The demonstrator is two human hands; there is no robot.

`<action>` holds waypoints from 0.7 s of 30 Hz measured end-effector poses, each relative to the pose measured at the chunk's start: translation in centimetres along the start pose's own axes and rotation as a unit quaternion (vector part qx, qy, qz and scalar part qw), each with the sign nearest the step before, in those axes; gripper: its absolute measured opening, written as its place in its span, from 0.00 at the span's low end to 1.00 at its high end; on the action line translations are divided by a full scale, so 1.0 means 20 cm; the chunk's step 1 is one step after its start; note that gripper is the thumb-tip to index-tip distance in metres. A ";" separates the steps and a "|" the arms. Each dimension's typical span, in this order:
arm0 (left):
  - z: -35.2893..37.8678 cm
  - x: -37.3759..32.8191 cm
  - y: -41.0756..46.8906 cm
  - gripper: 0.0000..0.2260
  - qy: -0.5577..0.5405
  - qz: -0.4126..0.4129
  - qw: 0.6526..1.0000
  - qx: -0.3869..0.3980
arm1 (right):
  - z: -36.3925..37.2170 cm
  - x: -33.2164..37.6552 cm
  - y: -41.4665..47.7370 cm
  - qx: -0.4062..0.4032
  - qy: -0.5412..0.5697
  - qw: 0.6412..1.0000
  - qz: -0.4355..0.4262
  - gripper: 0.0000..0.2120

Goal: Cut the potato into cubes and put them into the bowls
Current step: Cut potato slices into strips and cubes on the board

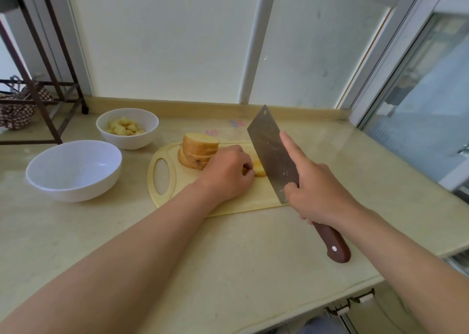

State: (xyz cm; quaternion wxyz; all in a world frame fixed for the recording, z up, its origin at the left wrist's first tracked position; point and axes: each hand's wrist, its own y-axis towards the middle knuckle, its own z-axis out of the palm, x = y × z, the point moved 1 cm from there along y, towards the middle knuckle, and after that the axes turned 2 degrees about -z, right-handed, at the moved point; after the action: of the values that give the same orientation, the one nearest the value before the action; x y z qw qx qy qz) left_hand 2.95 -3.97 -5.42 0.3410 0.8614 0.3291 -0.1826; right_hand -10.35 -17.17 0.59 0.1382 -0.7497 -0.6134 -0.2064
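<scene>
A stack of thick potato slices (199, 150) leans on the pale cutting board (162, 175). My left hand (227, 172) presses down a single potato slice (259, 169) in the middle of the board, fingers curled over it. My right hand (316, 191) grips a cleaver (271, 153) by its brown handle, index finger stretched along the blade's side. The blade stands upright, its edge against the slice right of my left fingers. A white bowl (127, 128) at the back holds several potato cubes. A larger white bowl (73, 169) in front of it is empty.
A dark metal rack (43, 89) with a patterned basket stands at the far left. Frosted window panes rise behind the beige counter (228, 257), and a sliding window frame runs along the right edge.
</scene>
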 end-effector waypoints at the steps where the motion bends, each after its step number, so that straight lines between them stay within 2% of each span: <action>1: 0.00 0.00 0.00 0.05 0.002 0.002 1.000 0.001 | 0.00 0.00 0.00 0.004 0.001 1.000 -0.001 0.47; 13: -0.01 0.00 -0.01 0.06 -0.004 0.030 0.999 -0.015 | -0.03 0.04 0.06 0.072 -0.051 0.996 0.004 0.47; 21: -0.01 0.00 -0.01 0.06 0.002 0.051 0.998 -0.028 | -0.09 0.13 0.24 0.162 -0.088 0.982 0.045 0.46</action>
State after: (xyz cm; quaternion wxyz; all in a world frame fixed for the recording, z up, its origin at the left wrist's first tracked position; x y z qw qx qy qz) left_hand 2.90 -3.75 -5.38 0.3731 0.8677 0.2901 -0.1544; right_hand -5.58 -16.83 3.68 0.2122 -0.7593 -0.6143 -0.0317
